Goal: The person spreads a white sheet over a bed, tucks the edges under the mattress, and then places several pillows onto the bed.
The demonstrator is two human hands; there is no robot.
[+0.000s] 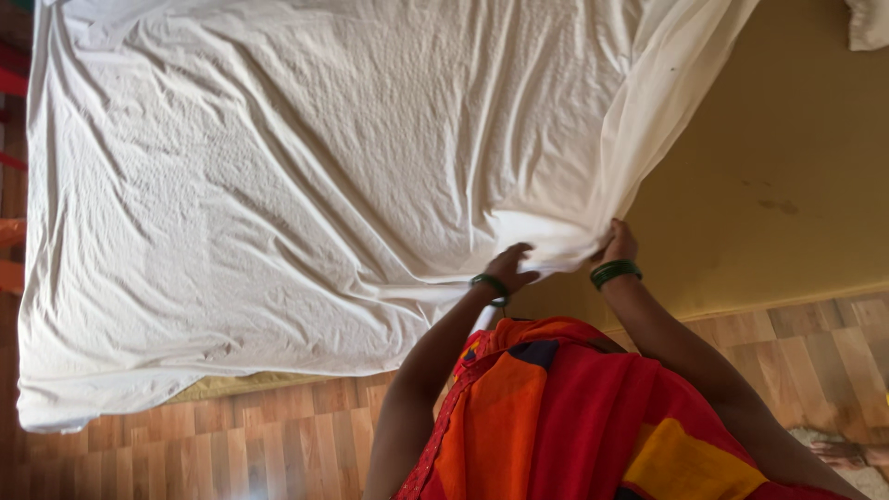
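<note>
Both hands grip the near edge of a wrinkled white cotton bedsheet (278, 185) at about five o'clock: left hand (512, 267) closed on a fold, right hand (619, 244) seemingly pinching the lifted corner. Sheet covers the mustard-yellow mattress (787, 167) towards ten o'clock.

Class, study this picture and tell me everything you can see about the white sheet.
The white sheet is a thin, creased cloth, plain and off-white, spread over most of a yellowish mattress. Its left side hangs past the mattress edge above the wooden floor. The right part is lifted and drawn into a fold, leaving the mattress bare there. The left hand and the right hand both grip its gathered edge.
</note>
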